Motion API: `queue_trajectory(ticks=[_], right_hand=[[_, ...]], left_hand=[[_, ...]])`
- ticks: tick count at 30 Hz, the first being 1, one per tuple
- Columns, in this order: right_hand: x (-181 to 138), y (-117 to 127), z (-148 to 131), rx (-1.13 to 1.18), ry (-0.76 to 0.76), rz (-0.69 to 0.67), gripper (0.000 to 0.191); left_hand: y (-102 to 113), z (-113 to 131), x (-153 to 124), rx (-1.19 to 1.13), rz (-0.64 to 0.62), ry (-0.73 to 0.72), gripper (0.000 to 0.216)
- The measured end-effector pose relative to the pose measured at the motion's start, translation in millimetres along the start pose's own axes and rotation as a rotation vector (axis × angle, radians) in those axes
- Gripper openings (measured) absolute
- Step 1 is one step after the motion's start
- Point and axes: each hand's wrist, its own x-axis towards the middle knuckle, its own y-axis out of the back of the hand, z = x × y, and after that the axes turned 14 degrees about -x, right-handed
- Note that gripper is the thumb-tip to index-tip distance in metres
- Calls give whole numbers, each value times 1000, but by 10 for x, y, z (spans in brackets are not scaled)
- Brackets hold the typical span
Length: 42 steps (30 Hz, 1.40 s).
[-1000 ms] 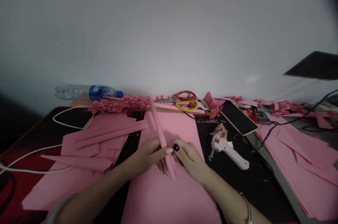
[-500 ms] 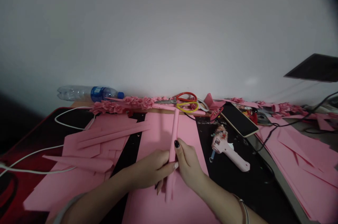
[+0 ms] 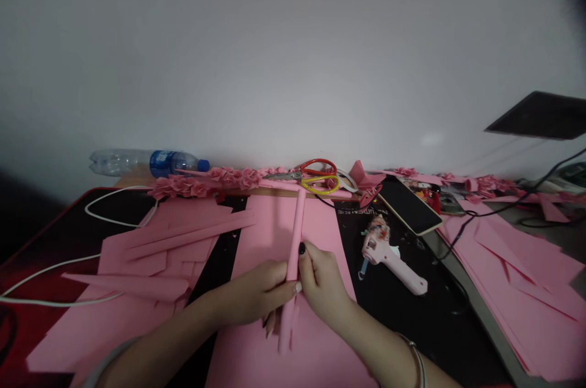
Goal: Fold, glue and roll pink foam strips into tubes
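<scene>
A rolled pink paper tube (image 3: 296, 226) stands slanted between my hands, over a long pink paper sheet (image 3: 270, 217) on the table. My left hand (image 3: 263, 293) is closed around its lower half, the thumb lying across the front. From the other side, my right hand (image 3: 323, 275) grips the tube's edge, thumb pointing up and fingers curled in behind. A narrow paper edge shows along the tube's lower right side. Parts of the fingers behind the tube are hidden.
A pink hot glue gun (image 3: 392, 260) lies right of the sheet, near a phone (image 3: 409, 206). Scissors (image 3: 315, 177), paper roses (image 3: 233, 177) and a plastic bottle (image 3: 132, 162) line the wall. Loose pink paper (image 3: 114, 321) and a white cable (image 3: 55, 302) lie left; stacked sheets (image 3: 517, 308) lie right.
The whole view has shifted slightly, so things appear a little further left. Both hands keep their hold on the tube, with hardly any other movement.
</scene>
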Motion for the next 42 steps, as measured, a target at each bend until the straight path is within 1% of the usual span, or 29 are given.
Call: queue_trajectory(ticks=[4, 7, 10, 13, 15, 17, 20, 21, 23, 24, 26, 27, 29, 31, 35, 38, 41, 42], right_hand=[[2, -14, -3, 100, -39, 0, 25], [-9, -32, 9, 187, -79, -9, 30], [-8, -33, 32, 296, -116, -21, 34], [21, 1, 56, 352, -146, 29, 35], [49, 36, 67, 361, -173, 80, 37], [72, 66, 72, 377, -201, 100, 38], [84, 87, 70, 405, -226, 86, 39], [82, 88, 68, 414, -230, 77, 39], [76, 87, 67, 424, -229, 62, 40], [72, 87, 68, 423, -226, 57, 40], [67, 90, 71, 416, -221, 51, 41], [66, 93, 73, 412, -219, 53, 41], [64, 97, 78, 408, -216, 55, 41], [61, 99, 82, 410, -215, 50, 40], [54, 99, 86, 393, -214, 36, 39], [44, 112, 88, 330, -208, 28, 38], [26, 146, 81, 194, -145, 16, 33], [19, 159, 76, 144, -112, 14, 31]], left_hand=[[25, 4, -33, -4, 20, -51, 24], [42, 4, -37, -22, 36, -56, 30], [53, 29, -24, -37, 28, -71, 31], [107, 109, -42, -79, 22, -97, 33], [204, 207, -92, -71, 101, -98, 34], [364, 345, -163, 117, 294, -121, 35], [684, 595, -243, 592, 534, -259, 34], [796, 675, -249, 757, 605, -257, 35], [999, 810, -227, 848, 677, -246, 36], [1085, 860, -202, 961, 719, -180, 37], [1219, 923, -140, 1023, 765, -157, 34], [1270, 938, -108, 1095, 786, -150, 31], [1352, 942, -51, 1160, 780, -177, 24], [1419, 929, -8, 1186, 747, -229, 20], [1492, 924, 47, 1247, 701, -287, 21], [1422, 951, 55, 1304, 698, -323, 26], [1230, 915, 17, 1245, 697, -391, 31], [1155, 871, -9, 1203, 653, -395, 31]])
